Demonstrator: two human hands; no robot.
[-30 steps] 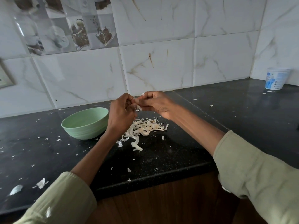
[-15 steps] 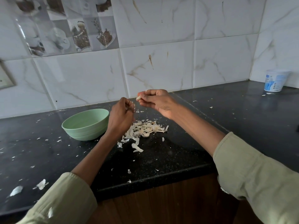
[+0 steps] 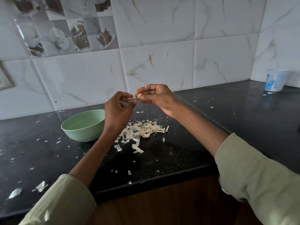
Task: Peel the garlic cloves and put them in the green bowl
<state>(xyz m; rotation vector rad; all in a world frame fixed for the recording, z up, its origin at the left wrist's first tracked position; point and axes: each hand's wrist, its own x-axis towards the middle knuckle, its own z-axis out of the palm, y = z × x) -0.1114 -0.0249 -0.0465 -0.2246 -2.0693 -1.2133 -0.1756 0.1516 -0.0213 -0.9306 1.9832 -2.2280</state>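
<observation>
**Clove held high, bowl down to the left**

On the left of the dark table (image 3: pixel 162 161) sits the green bowl (image 3: pixel 83 125) — upright, its mouth open to the room, and from here its inside looks bare; the near wall hides the very bottom, so I cannot swear to it. Just right of it rises the left hand (image 3: pixel 117 109), fingers curled in a pinching grip on a thin strip of skin (image 3: pixel 132 98) that runs across to the clove. Below and between the hands lies the heap of peelings (image 3: pixel 142 130), on the table just beside the bowl.

Further right, the right hand (image 3: pixel 158 96) pinches the garlic clove (image 3: pixel 139 95) at its fingertips, the pale clove poking out toward the left hand. The strip lies roughly level, left to right, so the pull would go leftward, away from the clove. The bowl lies lower and to the left of the clove — the left hand stands nearer it, yet the right one carries the clove.

At the far right corner stands a white tub (image 3: pixel 276 82), well apart.
</observation>
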